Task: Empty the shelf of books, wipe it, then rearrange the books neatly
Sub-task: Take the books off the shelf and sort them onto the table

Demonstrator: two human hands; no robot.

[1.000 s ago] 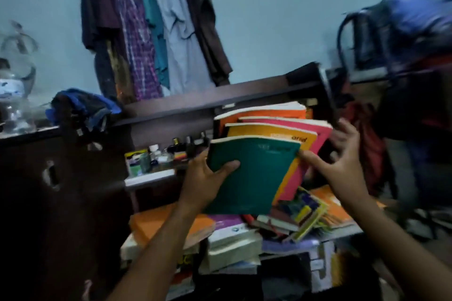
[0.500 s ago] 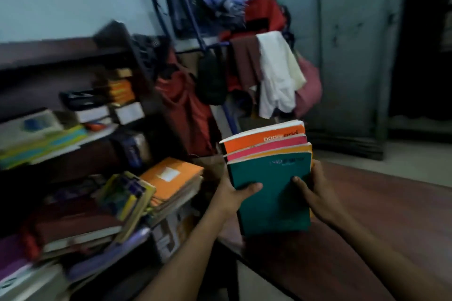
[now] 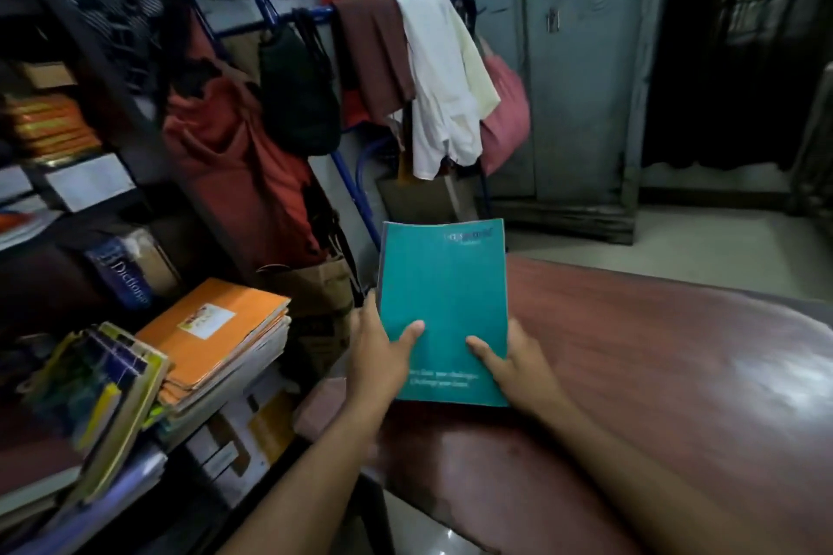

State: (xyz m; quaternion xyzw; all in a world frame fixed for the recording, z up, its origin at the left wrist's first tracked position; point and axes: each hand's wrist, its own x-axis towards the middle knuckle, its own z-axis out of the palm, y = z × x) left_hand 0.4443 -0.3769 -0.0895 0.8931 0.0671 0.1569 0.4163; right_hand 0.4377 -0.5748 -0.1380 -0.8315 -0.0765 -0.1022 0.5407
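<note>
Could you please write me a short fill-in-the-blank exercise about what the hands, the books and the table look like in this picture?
1. The left hand and the right hand both hold a book whose cover is ____.
2. Below that book lies a glossy reddish-brown ____.
3. The blue book on the shelf bears lettering that begins with the word ____.
4. The top book of the stack on the left is ____ with a pale label.

Missing words: teal; table; Dictionary; orange

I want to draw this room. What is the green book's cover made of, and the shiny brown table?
The green book looks like a paperback: a thin, matte card cover with slightly worn corners. The brown table looks like polished wood or wood-look laminate: reddish grain streaks and a glossy glare patch. Which of the two, I cannot tell.
</note>
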